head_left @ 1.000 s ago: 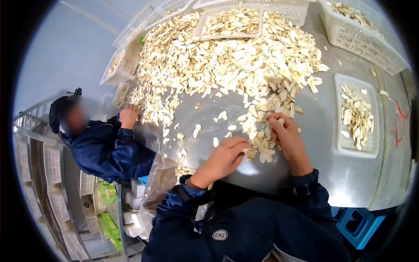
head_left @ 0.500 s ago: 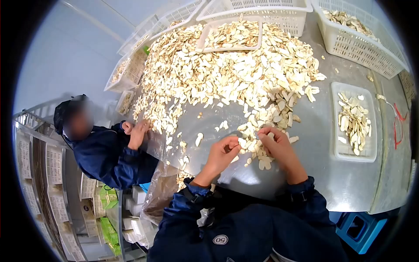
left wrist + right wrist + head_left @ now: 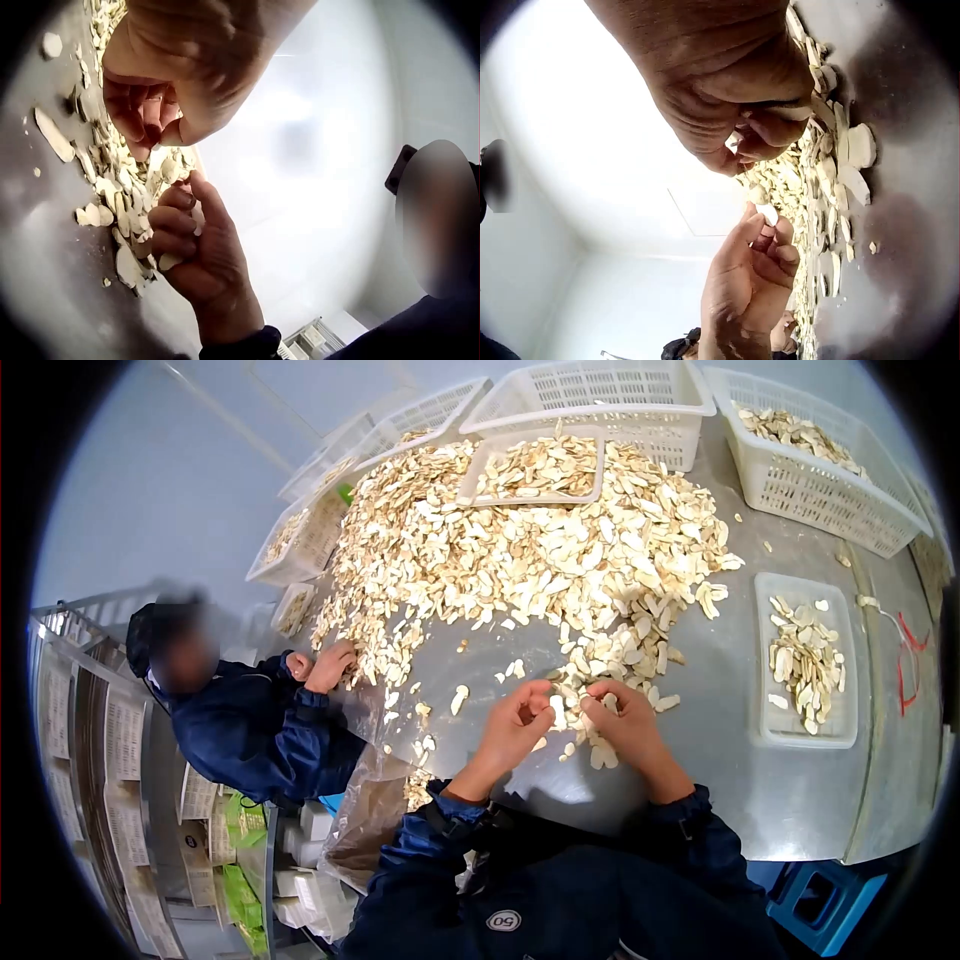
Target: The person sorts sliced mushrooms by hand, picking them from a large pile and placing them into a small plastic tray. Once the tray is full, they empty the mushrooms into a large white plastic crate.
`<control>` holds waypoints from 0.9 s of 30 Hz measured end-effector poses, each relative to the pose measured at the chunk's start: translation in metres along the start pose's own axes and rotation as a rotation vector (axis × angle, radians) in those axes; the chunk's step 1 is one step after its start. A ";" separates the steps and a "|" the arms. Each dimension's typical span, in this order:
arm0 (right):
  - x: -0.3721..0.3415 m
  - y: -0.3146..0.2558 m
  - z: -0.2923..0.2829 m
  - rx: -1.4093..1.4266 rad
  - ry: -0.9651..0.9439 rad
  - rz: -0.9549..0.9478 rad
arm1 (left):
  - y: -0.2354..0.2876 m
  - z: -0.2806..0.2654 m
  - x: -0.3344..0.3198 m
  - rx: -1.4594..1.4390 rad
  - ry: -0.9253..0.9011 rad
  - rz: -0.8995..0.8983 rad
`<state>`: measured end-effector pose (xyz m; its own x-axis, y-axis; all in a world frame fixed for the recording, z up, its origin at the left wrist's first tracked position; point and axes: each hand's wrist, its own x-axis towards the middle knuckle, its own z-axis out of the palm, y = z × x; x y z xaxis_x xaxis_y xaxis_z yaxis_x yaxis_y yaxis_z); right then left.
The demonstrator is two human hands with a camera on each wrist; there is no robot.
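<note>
In the head view, my left hand (image 3: 512, 734) and right hand (image 3: 630, 730) face each other over a strip of pale dried slices (image 3: 640, 635). My left thumb and fingertips pinch a white slice (image 3: 766, 214), seen in the right wrist view. The left wrist view shows my right hand (image 3: 206, 251) with its fingers curled round slices, one pale edge (image 3: 169, 261) showing below them. A large heap of slices (image 3: 500, 560) lies beyond the hands. On the right stands a shallow white tray (image 3: 851, 660) with slices in it.
White perforated baskets (image 3: 830, 495) line the table's far side. A small tray of slices (image 3: 468, 485) sits on the heap. Another person (image 3: 250, 730) works at the left, beside a plastic bag (image 3: 365, 810). Red string (image 3: 903, 670) lies at the right.
My right hand has come back from the strip toward my body, and my left hand has turned its fingertips toward it. The view has tilted up slightly. The other person's hands have moved at the heap.
</note>
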<state>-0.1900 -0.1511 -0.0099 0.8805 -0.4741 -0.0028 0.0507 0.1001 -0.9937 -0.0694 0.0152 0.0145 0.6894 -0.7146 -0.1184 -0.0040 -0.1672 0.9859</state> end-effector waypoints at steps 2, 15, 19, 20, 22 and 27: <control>0.000 0.002 0.002 0.037 0.051 -0.034 | 0.000 -0.004 -0.004 -0.014 0.037 -0.035; -0.007 -0.023 0.000 0.282 -0.111 0.337 | 0.009 -0.030 -0.019 0.087 0.024 0.039; -0.004 -0.028 -0.015 0.751 -0.227 0.276 | 0.011 -0.033 -0.040 0.543 0.021 0.069; -0.004 -0.032 -0.014 0.719 -0.197 0.258 | 0.011 -0.030 -0.043 0.675 -0.010 0.094; -0.005 -0.042 -0.010 0.649 -0.139 0.227 | 0.006 -0.021 -0.045 0.853 -0.019 0.283; -0.004 -0.036 -0.009 0.614 -0.119 0.270 | 0.001 -0.009 -0.043 1.042 0.007 0.395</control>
<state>-0.1990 -0.1605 0.0249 0.9440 -0.2670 -0.1941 0.0496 0.6962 -0.7162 -0.0924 0.0521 0.0215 0.5098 -0.8401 0.1855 -0.8275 -0.4197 0.3729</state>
